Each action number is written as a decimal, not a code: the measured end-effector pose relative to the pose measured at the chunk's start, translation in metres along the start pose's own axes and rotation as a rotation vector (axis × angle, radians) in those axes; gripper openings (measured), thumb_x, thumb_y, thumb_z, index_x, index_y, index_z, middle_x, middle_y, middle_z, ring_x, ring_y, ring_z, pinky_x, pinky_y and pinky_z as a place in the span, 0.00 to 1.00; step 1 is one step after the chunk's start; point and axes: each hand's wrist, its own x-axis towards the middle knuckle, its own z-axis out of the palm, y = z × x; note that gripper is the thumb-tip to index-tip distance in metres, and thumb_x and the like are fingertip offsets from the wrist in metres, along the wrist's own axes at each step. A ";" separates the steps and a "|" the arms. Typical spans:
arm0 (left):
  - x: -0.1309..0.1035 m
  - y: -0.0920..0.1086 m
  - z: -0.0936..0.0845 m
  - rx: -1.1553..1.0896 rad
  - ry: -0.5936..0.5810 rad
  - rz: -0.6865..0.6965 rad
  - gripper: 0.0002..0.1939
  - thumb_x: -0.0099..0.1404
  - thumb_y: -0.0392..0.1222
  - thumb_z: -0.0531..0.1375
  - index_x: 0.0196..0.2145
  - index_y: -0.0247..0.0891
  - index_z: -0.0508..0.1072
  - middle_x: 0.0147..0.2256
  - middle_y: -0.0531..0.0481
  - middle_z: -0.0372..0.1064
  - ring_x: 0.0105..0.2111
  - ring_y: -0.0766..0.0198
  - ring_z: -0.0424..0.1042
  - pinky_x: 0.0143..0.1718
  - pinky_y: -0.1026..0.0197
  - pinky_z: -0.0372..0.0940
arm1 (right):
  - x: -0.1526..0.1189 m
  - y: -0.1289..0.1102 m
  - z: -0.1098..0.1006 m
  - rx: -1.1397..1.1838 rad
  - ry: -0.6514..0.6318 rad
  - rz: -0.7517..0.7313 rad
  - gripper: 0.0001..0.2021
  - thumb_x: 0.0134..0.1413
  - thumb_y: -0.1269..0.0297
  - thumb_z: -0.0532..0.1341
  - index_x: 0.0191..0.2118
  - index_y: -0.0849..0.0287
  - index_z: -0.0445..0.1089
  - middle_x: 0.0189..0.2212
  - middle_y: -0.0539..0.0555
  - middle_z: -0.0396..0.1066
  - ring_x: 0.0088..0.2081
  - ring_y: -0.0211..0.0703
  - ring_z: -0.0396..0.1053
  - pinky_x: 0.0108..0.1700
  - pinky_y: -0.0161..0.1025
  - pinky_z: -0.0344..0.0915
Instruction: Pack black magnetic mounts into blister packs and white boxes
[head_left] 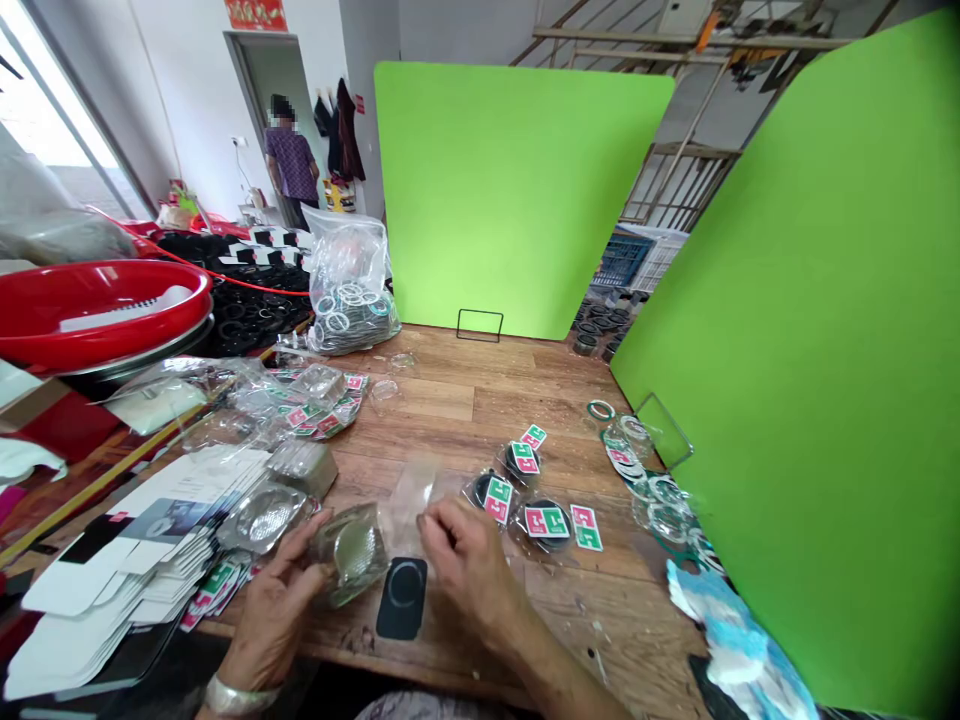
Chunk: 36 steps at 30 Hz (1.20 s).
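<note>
My left hand (274, 600), with a pale bracelet on its wrist, grips a stack of clear plastic blister shells (352, 555) above the table's near edge. The fingers of my right hand (469, 560) are pinched at the edge of a thin, translucent plastic piece (411, 490), which is blurred by motion. Between the hands lies a dark card with a ring mark (402, 598). Right of my right hand are several dark round parts in clear shells (546, 525), with red and green cards (586, 527) on and beside them. More clear shells (266, 517) sit beyond my left hand.
Fanned white printed boxes (127, 590) cover the left side. A bag of rings (352, 300) stands at the back, near a red basin (105, 310). Green panels (517, 200) border the table. Loose rings (664, 490) and a blue-white cloth (742, 640) lie right. A person (291, 160) stands at the doorway.
</note>
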 end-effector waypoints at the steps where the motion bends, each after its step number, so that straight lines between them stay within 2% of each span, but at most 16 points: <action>1: -0.001 0.000 -0.001 0.009 0.013 0.003 0.26 0.50 0.44 0.64 0.49 0.43 0.71 0.57 0.48 0.62 0.61 0.50 0.54 0.63 0.45 0.45 | 0.002 0.000 -0.003 -0.025 -0.016 0.021 0.07 0.55 0.67 0.56 0.28 0.59 0.68 0.25 0.50 0.66 0.28 0.37 0.61 0.31 0.33 0.55; 3: -0.005 -0.001 0.002 0.037 -0.025 0.016 0.27 0.49 0.45 0.66 0.49 0.43 0.72 0.56 0.47 0.63 0.60 0.50 0.54 0.62 0.46 0.47 | 0.002 0.001 0.003 0.021 -0.098 0.046 0.03 0.52 0.66 0.61 0.32 0.58 0.72 0.27 0.50 0.69 0.30 0.38 0.63 0.33 0.34 0.57; 6: -0.013 -0.003 0.012 0.034 -0.128 0.034 0.29 0.46 0.45 0.68 0.48 0.42 0.72 0.55 0.44 0.65 0.58 0.48 0.58 0.60 0.48 0.53 | -0.005 0.007 0.030 0.301 -0.224 0.132 0.05 0.51 0.66 0.63 0.28 0.57 0.75 0.24 0.48 0.69 0.28 0.37 0.65 0.32 0.32 0.58; 9: -0.016 -0.007 0.017 0.003 -0.180 0.018 0.29 0.48 0.45 0.68 0.49 0.42 0.71 0.54 0.43 0.64 0.57 0.48 0.60 0.59 0.49 0.55 | -0.010 0.017 0.050 0.510 -0.241 0.243 0.06 0.49 0.65 0.65 0.24 0.58 0.76 0.22 0.47 0.68 0.28 0.36 0.65 0.32 0.32 0.59; 11: -0.015 -0.010 0.016 -0.003 -0.192 0.001 0.29 0.49 0.45 0.67 0.50 0.43 0.70 0.54 0.44 0.64 0.57 0.48 0.60 0.59 0.48 0.55 | -0.010 0.022 0.053 0.547 -0.250 0.227 0.05 0.48 0.66 0.65 0.25 0.58 0.77 0.23 0.48 0.69 0.29 0.37 0.65 0.33 0.32 0.59; 14: -0.012 -0.009 0.016 0.025 -0.191 0.037 0.27 0.50 0.44 0.66 0.50 0.44 0.71 0.53 0.44 0.65 0.56 0.49 0.61 0.60 0.47 0.53 | -0.008 0.023 0.047 0.431 -0.283 0.105 0.07 0.53 0.69 0.60 0.29 0.58 0.77 0.24 0.49 0.69 0.29 0.37 0.65 0.34 0.32 0.59; 18: -0.011 -0.001 0.021 0.092 -0.166 0.145 0.24 0.47 0.39 0.66 0.45 0.44 0.75 0.51 0.45 0.65 0.56 0.50 0.61 0.59 0.49 0.55 | -0.009 0.015 0.038 0.023 -0.335 -0.099 0.11 0.55 0.73 0.54 0.39 0.60 0.73 0.32 0.54 0.70 0.33 0.41 0.66 0.36 0.35 0.60; 21: -0.013 0.002 0.021 0.089 -0.163 0.149 0.24 0.48 0.39 0.65 0.46 0.45 0.74 0.52 0.46 0.64 0.56 0.51 0.61 0.59 0.50 0.55 | -0.008 0.015 0.036 0.120 -0.354 -0.102 0.11 0.56 0.74 0.54 0.36 0.60 0.74 0.30 0.53 0.69 0.33 0.39 0.66 0.37 0.33 0.60; 25: -0.014 -0.001 0.016 0.109 -0.184 0.116 0.25 0.50 0.40 0.65 0.48 0.43 0.73 0.53 0.44 0.63 0.56 0.51 0.61 0.59 0.51 0.55 | -0.004 0.024 0.042 0.396 -0.300 0.013 0.06 0.53 0.69 0.61 0.30 0.58 0.75 0.26 0.49 0.69 0.31 0.37 0.66 0.36 0.31 0.60; 28: -0.013 -0.004 0.014 0.101 -0.193 0.096 0.25 0.52 0.41 0.64 0.50 0.44 0.71 0.53 0.45 0.63 0.57 0.51 0.59 0.60 0.50 0.53 | -0.004 0.027 0.046 0.474 -0.284 0.059 0.05 0.52 0.69 0.62 0.28 0.59 0.75 0.26 0.49 0.70 0.30 0.36 0.66 0.35 0.31 0.61; 30: -0.012 -0.005 0.015 0.122 -0.196 0.095 0.26 0.52 0.41 0.64 0.50 0.45 0.71 0.53 0.46 0.63 0.57 0.52 0.59 0.60 0.50 0.53 | -0.006 0.025 0.046 0.364 -0.303 0.005 0.06 0.53 0.71 0.60 0.28 0.59 0.74 0.26 0.50 0.70 0.30 0.36 0.66 0.34 0.31 0.61; 33: -0.011 -0.004 0.018 0.175 -0.188 0.140 0.26 0.50 0.39 0.64 0.49 0.45 0.72 0.53 0.46 0.62 0.57 0.52 0.59 0.60 0.50 0.53 | -0.010 0.019 0.042 0.054 -0.323 -0.119 0.08 0.54 0.73 0.56 0.31 0.61 0.73 0.27 0.52 0.69 0.30 0.38 0.64 0.35 0.33 0.60; 34: -0.012 -0.004 0.019 0.172 -0.181 0.150 0.26 0.50 0.39 0.65 0.49 0.45 0.72 0.53 0.46 0.61 0.57 0.52 0.58 0.60 0.50 0.53 | -0.011 0.017 0.040 0.011 -0.332 -0.140 0.09 0.54 0.73 0.55 0.32 0.61 0.73 0.28 0.52 0.69 0.31 0.38 0.64 0.35 0.33 0.60; 36: -0.012 -0.002 0.021 0.131 -0.178 0.141 0.26 0.50 0.40 0.64 0.49 0.45 0.72 0.53 0.45 0.61 0.57 0.51 0.58 0.60 0.49 0.53 | -0.011 0.017 0.038 0.088 -0.342 -0.121 0.09 0.56 0.72 0.55 0.34 0.60 0.73 0.29 0.52 0.69 0.32 0.37 0.64 0.35 0.32 0.60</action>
